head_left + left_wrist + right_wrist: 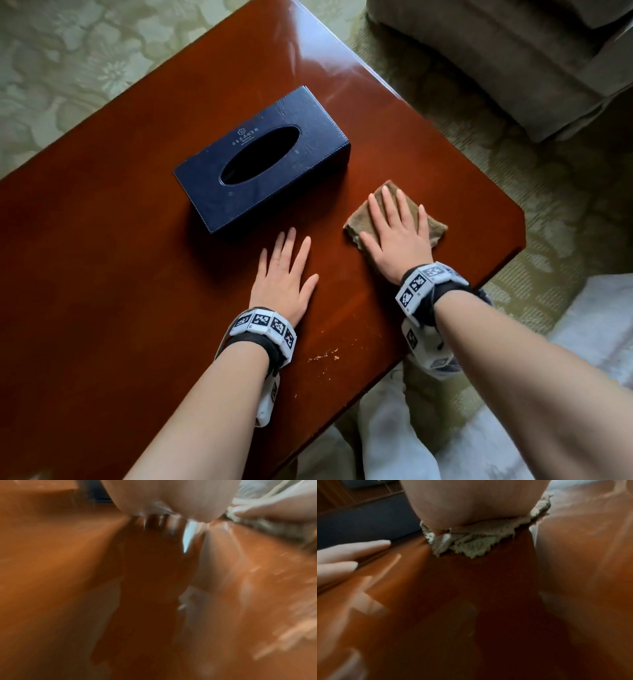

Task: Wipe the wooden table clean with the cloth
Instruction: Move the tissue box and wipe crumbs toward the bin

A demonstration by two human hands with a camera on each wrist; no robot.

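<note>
A glossy reddish-brown wooden table (120, 274) fills the head view. My right hand (399, 228) lies flat with straight fingers on a small brown cloth (435, 229) near the table's right edge, pressing it down. The cloth's frayed edge (471, 545) shows under my palm in the right wrist view. My left hand (286, 274) rests flat and open on the bare wood, just left of the right hand, holding nothing. A scatter of light crumbs (323, 356) lies near the front edge, between my wrists. The left wrist view is blurred, showing wood (60, 588).
A dark blue tissue box (263, 161) stands on the table just beyond my left hand. A beige upholstered seat (513, 61) is past the table's far right corner. Green patterned carpet (68, 68) surrounds the table. White fabric (599, 329) lies at the lower right.
</note>
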